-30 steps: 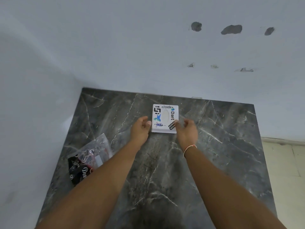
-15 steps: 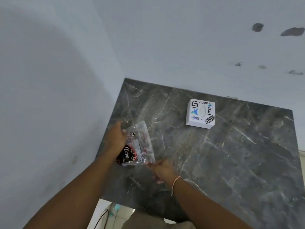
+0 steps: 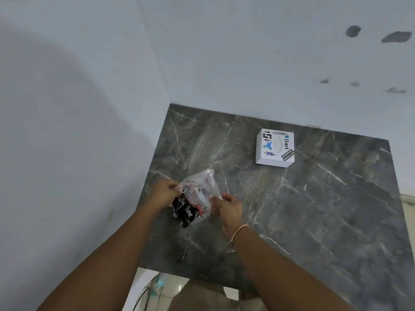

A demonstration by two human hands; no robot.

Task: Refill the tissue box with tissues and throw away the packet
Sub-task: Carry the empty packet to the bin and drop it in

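A crumpled plastic tissue packet (image 3: 195,198), clear at the top and black with red print below, is held just above the left part of the dark marble table (image 3: 292,209). My left hand (image 3: 165,192) pinches its left edge. My right hand (image 3: 228,207) grips its right edge. The white square tissue box (image 3: 274,147), covered in stickers and with an oval slot on top, stands alone farther back on the table, well apart from both hands.
Pale walls meet in a corner behind and left of the table. Past the table's near edge I see floor tiles, a cable (image 3: 140,297) and a small bottle (image 3: 158,285).
Both hands left the tissue box and went to the packet at the left. The left hand took it first; now the right hand grips it too, and it is lifted.
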